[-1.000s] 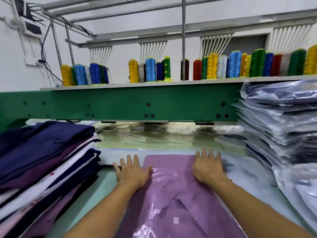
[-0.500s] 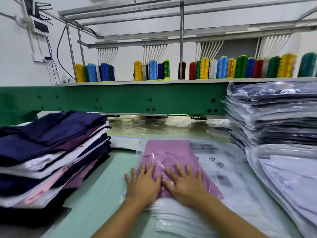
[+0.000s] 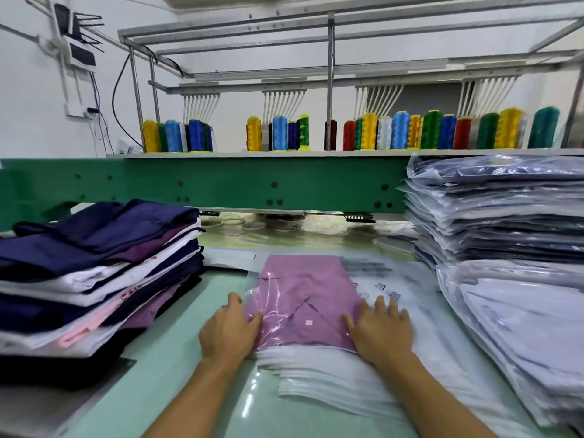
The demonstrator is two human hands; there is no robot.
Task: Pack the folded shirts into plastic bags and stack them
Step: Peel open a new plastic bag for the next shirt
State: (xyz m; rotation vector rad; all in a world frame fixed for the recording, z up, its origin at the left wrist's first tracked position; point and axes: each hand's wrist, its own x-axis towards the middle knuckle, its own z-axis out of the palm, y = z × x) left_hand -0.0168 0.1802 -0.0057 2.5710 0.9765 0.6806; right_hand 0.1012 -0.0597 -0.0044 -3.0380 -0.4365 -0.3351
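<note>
**Smoothing a bagged shirt before stacking**

The purple shirt (image 3: 303, 289) lies inside a plastic bag (image 3: 376, 273) at mid-table, on a pile of empty bags (image 3: 331, 371). The right hand (image 3: 380, 330) rests flat with fingers spread on the bag's right side. The left hand (image 3: 229, 330) meets the left edge with its thumb on top; blur hides whether its fingers tuck beneath. The step is probably pressing out air. Next, the open near end needs closing, then a lift onto the packed stack (image 3: 489, 216) at right. Unpacked folded shirts (image 3: 94, 263) wait at left.
</note>
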